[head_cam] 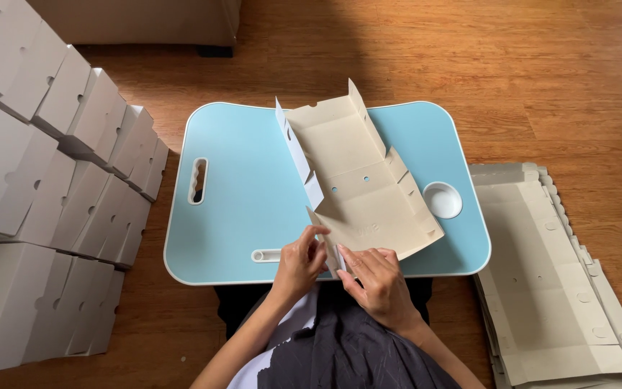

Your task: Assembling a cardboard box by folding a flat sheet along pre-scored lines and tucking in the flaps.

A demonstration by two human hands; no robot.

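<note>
unfolded cardboard box blank (358, 180) on blue desk (239, 180), left hand (300, 259) and right hand (376, 281) grip pinching its near flap, apparently mid-fold

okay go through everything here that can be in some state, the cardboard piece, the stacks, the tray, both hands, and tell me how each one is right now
Cardboard blank: partly folded, side flaps raised, lying on the tray.
Left hand: pinching the blank's near corner flap.
Right hand: fingers pressed on the same near corner.
Blue lap tray: flat, bearing the blank.
Folded boxes: closed, stacked on the floor.
Flat blanks: unfolded, piled on the floor.
</note>
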